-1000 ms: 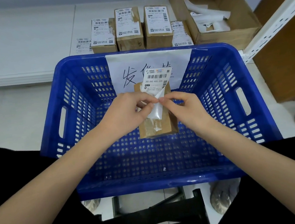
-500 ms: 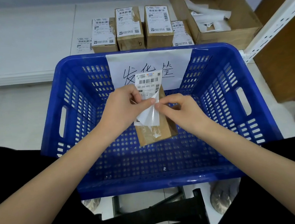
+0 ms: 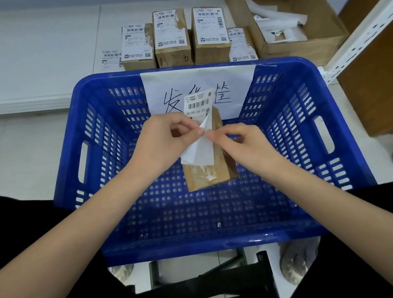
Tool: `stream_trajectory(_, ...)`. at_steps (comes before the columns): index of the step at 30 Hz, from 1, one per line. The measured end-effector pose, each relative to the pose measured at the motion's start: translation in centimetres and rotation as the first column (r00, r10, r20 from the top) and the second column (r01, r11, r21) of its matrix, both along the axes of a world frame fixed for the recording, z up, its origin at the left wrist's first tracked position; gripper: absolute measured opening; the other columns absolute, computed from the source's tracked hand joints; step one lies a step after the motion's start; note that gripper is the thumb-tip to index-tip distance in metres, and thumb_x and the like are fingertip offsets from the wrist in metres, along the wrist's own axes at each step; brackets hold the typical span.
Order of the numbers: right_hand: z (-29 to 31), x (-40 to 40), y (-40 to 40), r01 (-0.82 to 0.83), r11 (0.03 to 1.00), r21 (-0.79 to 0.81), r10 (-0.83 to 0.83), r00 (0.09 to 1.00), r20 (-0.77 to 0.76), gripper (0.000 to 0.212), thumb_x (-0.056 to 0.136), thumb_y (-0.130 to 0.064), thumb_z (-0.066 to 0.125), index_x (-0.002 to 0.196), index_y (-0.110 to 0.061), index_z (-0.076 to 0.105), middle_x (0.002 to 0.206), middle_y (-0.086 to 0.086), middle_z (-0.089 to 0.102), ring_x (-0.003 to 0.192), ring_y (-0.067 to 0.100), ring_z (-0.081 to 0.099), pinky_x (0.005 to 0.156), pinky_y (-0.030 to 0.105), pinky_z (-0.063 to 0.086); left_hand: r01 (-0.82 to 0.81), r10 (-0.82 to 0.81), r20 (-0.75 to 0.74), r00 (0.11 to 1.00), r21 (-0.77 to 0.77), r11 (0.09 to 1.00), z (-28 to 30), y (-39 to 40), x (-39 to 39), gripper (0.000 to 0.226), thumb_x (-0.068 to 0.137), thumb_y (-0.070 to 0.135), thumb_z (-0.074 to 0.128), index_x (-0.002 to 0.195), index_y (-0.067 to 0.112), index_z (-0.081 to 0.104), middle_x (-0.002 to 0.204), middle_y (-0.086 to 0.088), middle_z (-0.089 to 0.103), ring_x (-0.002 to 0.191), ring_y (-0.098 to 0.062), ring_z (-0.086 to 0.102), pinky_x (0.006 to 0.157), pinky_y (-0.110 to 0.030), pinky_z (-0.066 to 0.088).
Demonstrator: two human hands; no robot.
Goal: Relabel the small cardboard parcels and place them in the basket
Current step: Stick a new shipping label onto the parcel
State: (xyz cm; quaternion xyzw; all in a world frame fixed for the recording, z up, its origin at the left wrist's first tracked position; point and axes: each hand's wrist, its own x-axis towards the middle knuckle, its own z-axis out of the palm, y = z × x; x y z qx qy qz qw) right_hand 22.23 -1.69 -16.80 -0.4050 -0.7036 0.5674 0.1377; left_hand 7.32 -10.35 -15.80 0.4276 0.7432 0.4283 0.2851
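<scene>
1. Head view showed me the small cardboard parcel point(image 3: 212, 164) held in the air above the floor of the blue basket point(image 3: 222, 241), tilted, its far end toward the basket's back wall.
2. I saw a white label point(image 3: 197, 104) with a barcode standing up from the parcel's far end, and its white backing sheet point(image 3: 199, 149) curled away below it, lying over the parcel's top face.
3. My left hand point(image 3: 164, 142) had its thumb and forefinger pinched together on the peeled corner of the label sheet; the other fingers were curled behind it.
4. My right hand point(image 3: 245, 144) met the left at that same corner, thumb and forefinger pinched on the sheet's edge, with the remaining fingers curled round the parcel's right side.
5. On the basket's back wall I saw a paper sign point(image 3: 232, 84) with handwritten characters, partly hidden by the label.
6. Beyond the basket, on the white worktop point(image 3: 28, 56), stood a row of labelled parcels point(image 3: 171, 38) touching side by side, with a loose label point(image 3: 111, 59) lying flat to their left.
7. Right of them stood an open cardboard box point(image 3: 300, 44) with crumpled white backing strips point(image 3: 277, 25) in it.
</scene>
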Motion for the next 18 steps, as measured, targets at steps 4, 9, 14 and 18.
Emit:
stream_trajectory(4, -0.11, 0.01, -0.01, -0.011, 1.0, 0.025, 0.011, 1.0, -0.019, 0.017, 0.083, -0.05, 0.064, 0.079, -0.037, 0.074, 0.099, -0.008, 0.07, 0.106, 0.017, 0.061, 0.096, 0.043, 0.048, 0.032, -0.032, -0.021, 0.999, -0.002, 0.999, -0.2, -0.15, 0.53, 0.004, 0.082, 0.023, 0.075, 0.079, 0.024, 0.072, 0.07, 0.007, 0.069, 0.068, -0.004, 0.063, 0.077, -0.031, 0.054)
stream_trajectory(9, -0.14, 0.03, 0.27, -0.019, 1.0, 0.016, 0.019, 0.999, -0.03, 0.01, 0.09, -0.031, 0.063, 0.085, -0.031, 0.072, 0.101, -0.005, 0.07, 0.102, 0.018, 0.062, 0.089, 0.035, 0.053, 0.009, -0.01, -0.035, 0.999, -0.013, 1.0, -0.28, -0.12, 0.45, 0.004, 0.082, 0.026, 0.075, 0.084, 0.025, 0.072, 0.069, 0.009, 0.069, 0.07, -0.006, 0.063, 0.082, -0.037, 0.053)
stream_trajectory(14, 0.32, 0.15, 0.56, 0.002, 1.0, -0.012, -0.003, 0.998, -0.059, 0.011, 0.091, -0.023, 0.063, 0.083, -0.022, 0.071, 0.096, -0.002, 0.071, 0.083, 0.007, 0.067, 0.076, 0.022, 0.056, -0.005, 0.004, -0.051, 0.999, -0.017, 1.0, 0.02, -0.02, 0.09, 0.008, 0.083, 0.028, 0.073, 0.088, 0.032, 0.07, 0.073, 0.012, 0.068, 0.075, -0.007, 0.064, 0.084, -0.036, 0.052)
stream_trajectory(18, 0.43, 0.26, 0.64, 0.009, 1.0, -0.016, -0.01, 0.998, -0.064, 0.012, 0.091, -0.024, 0.063, 0.082, -0.024, 0.071, 0.092, -0.008, 0.072, 0.083, 0.007, 0.068, 0.075, 0.021, 0.055, -0.006, 0.005, -0.083, 0.997, -0.021, 1.0, 0.23, 0.07, -0.24, 0.011, 0.083, 0.029, 0.073, 0.078, 0.036, 0.069, 0.077, 0.011, 0.069, 0.074, -0.009, 0.063, 0.079, -0.036, 0.053)
